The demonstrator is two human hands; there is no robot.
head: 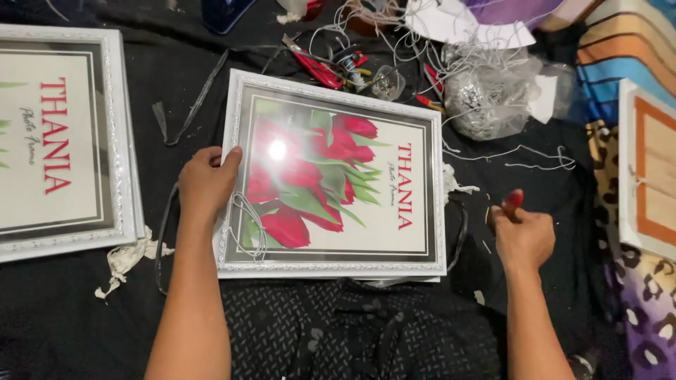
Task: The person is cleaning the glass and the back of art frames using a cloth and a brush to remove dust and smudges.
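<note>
A: Entry. Where was the white picture frame (pixel 331 176)?

B: Flat on the black cloth (pixel 176 91), over the person's lap. Tulip print already inside, glass in place, front looked finished.

A: Left hand (pixel 206 181)?

B: Fingers curled over the frame's left edge, gripping it. A loop of white cord (pixel 248 225) lay on the glass just beside that hand.

A: Right hand (pixel 522 236)?

B: Clenched around a red-handled tool (pixel 514 200), well apart from the frame.

A: Remaining?

B: Judged late stage; cord not attached. A second framed print (pixel 63 141) lay to the left.
</note>
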